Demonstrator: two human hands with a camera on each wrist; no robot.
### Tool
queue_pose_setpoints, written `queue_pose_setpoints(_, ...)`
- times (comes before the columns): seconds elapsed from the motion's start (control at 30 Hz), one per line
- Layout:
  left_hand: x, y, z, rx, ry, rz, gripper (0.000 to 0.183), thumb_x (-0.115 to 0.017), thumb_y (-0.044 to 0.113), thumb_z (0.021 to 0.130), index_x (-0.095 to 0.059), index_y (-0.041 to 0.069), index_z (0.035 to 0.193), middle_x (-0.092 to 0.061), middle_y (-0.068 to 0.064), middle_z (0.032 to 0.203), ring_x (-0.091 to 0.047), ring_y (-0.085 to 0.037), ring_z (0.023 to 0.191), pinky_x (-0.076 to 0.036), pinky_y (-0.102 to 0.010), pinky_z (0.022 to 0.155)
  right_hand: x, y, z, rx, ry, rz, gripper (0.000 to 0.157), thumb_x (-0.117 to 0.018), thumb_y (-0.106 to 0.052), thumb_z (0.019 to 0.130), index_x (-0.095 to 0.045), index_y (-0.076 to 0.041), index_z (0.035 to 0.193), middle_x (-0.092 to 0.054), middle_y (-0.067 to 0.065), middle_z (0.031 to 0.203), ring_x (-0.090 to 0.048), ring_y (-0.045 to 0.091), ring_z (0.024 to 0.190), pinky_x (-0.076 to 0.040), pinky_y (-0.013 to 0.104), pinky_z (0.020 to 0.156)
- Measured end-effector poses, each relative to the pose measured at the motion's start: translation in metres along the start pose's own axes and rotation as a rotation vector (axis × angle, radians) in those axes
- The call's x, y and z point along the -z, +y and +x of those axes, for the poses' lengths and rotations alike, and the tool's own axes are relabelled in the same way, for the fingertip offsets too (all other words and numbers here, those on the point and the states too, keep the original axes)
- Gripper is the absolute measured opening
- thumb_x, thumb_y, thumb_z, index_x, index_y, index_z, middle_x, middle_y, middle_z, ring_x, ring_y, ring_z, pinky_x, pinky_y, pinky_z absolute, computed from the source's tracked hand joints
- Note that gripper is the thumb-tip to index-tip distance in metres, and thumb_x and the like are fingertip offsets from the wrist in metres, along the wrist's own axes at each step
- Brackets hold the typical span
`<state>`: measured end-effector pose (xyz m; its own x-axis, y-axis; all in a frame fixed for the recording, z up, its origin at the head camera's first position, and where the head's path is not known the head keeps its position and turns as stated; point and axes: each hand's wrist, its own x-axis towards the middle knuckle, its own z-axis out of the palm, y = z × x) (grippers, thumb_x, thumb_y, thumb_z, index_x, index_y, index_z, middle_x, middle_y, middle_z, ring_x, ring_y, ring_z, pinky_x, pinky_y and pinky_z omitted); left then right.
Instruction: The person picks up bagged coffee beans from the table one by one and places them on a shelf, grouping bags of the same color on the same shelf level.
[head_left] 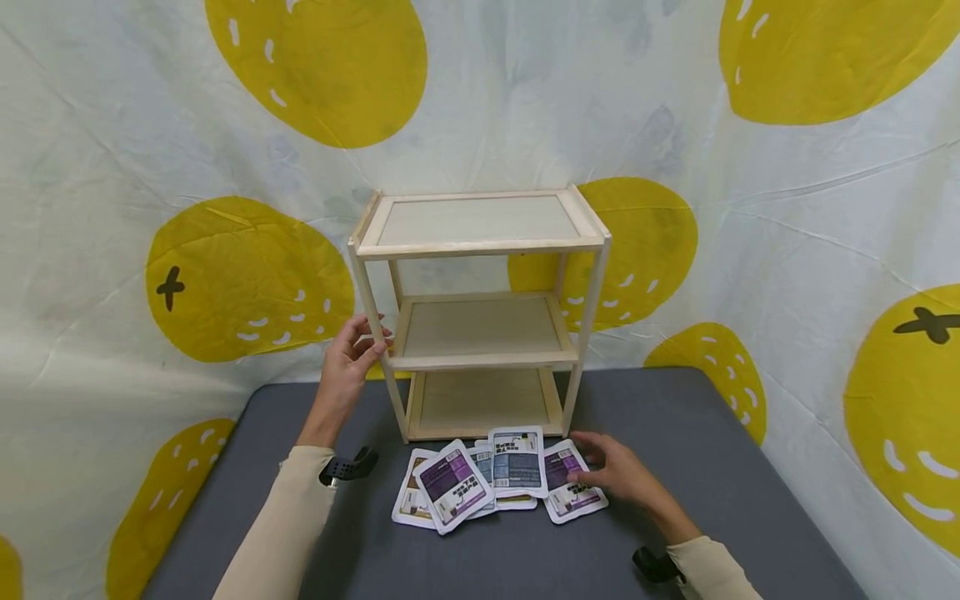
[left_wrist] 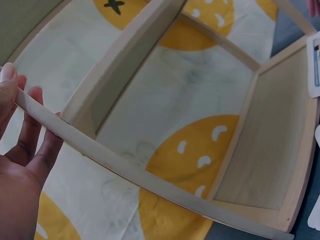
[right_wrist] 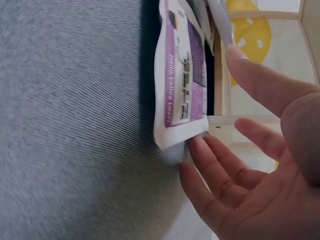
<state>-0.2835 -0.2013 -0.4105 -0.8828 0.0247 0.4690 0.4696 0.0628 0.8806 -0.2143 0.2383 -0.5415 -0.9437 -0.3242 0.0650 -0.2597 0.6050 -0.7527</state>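
Observation:
A small three-tier wooden shelf (head_left: 480, 358) stands on the table. My left hand (head_left: 350, 358) holds its front left post, with the thumb on one side and fingers on the other; the left wrist view shows this post (left_wrist: 115, 165) close up. In front of the shelf lies a loose, overlapping pile of flat, white-edged packets (head_left: 453, 487). At the pile's right end is a purple and white packet (head_left: 558, 471). My right hand (head_left: 622, 475) is beside it, fingers loosely spread. In the right wrist view, fingertips reach the edge of this packet (right_wrist: 185, 80), while the thumb stays apart.
A dark grey cloth covers the table (head_left: 697, 433). Behind the shelf hangs a pale curtain (head_left: 480, 100) with large yellow fruit shapes. The shelf's lower board (head_left: 483, 400) sits just behind the packets. Black bands (head_left: 352, 465) are on both wrists.

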Motion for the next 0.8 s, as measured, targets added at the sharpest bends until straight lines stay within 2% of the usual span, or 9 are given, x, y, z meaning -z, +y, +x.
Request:
queue_pose_setpoints(0.2,0.000,0.000,0.000,-0.005,-0.003,-0.010,0.041,-0.061,-0.003,0.098,-0.056,0.010,0.137,-0.061,-0.011,0.113,-0.062,-0.045,0.109,-0.057,-0.027,0.089,-0.007,0.001,0.002,-0.051,0.008,-0.013,0.079,-0.092,-0.023,0.074,-0.055,0.005,0.139,-0.064,0.025,0.124,-0.066,0.031,0.097,-0.054,0.039,0.078)
queue_pose_setpoints(0.37,0.001,-0.001,0.000,-0.011,-0.007,-0.006,0.041,-0.062,-0.001,0.099,-0.055,0.009,0.138,-0.061,-0.013,0.113,-0.062,-0.046,0.108,-0.056,-0.027,0.090,-0.013,0.001,0.003,-0.055,0.018,-0.064,0.082,-0.095,-0.019,0.068,-0.058,0.003,0.138,-0.062,0.017,0.108,-0.059,0.024,0.088,-0.046,0.026,0.070)
queue_pose_setpoints(0.53,0.001,-0.002,0.000,-0.014,-0.006,0.006,0.040,-0.062,0.000,0.099,-0.055,0.008,0.138,-0.061,-0.016,0.114,-0.063,-0.044,0.107,-0.056,-0.025,0.089,-0.019,0.002,0.003,-0.065,0.030,-0.116,0.078,-0.096,-0.017,0.066,-0.063,-0.003,0.136,-0.053,0.012,0.099,-0.048,0.021,0.086,-0.039,0.028,0.070)
queue_pose_setpoints(0.8,0.000,-0.001,-0.001,-0.004,-0.003,-0.006,0.041,-0.062,0.000,0.099,-0.055,0.008,0.139,-0.060,-0.017,0.115,-0.063,-0.043,0.108,-0.056,-0.025,0.090,-0.017,0.000,0.002,0.007,0.014,-0.117,0.062,-0.091,-0.011,0.069,-0.070,-0.005,0.127,-0.063,0.016,0.104,-0.055,0.024,0.090,-0.045,0.033,0.076)
